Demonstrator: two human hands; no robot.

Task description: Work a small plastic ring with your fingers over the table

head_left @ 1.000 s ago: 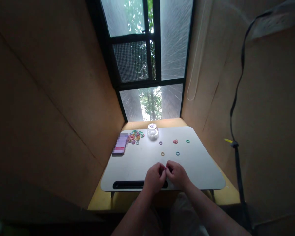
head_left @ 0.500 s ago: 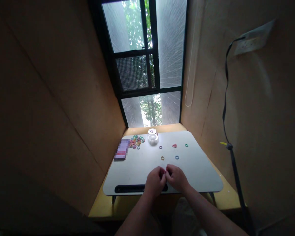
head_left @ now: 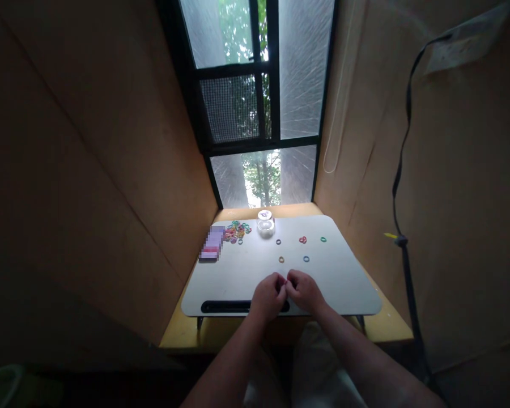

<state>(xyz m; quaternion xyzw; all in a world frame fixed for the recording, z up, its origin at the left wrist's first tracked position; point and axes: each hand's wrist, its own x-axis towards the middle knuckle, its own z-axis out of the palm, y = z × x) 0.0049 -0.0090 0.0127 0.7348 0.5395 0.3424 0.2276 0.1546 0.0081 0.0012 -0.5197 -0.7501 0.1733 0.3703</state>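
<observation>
My left hand (head_left: 268,296) and my right hand (head_left: 305,290) meet over the near part of the white table (head_left: 238,277). Both are closed, fingertips pinched together and touching. A speck of pinkish red shows between them, too small to name. Just beyond the hands lie a yellow-orange ring-shaped band (head_left: 281,259) and a blue band (head_left: 306,259). Farther back are a dark purple band (head_left: 278,242), a small cluster of red bands (head_left: 302,240) and a green band (head_left: 323,239). A pile of multicoloured bands (head_left: 237,231) lies at the back left.
A clear jar (head_left: 266,225) with a pale lid stands at the table's back edge. Left of the pile lies a blurred-out phone-like object (head_left: 211,243). A black slot (head_left: 225,306) runs along the near edge. Walls flank both sides; a cable (head_left: 397,192) hangs at right.
The view has tipped downward, so the table sits higher in the picture and a green rim shows at lower left. My hands keep their pinched pose; the bands have not moved on the table.
</observation>
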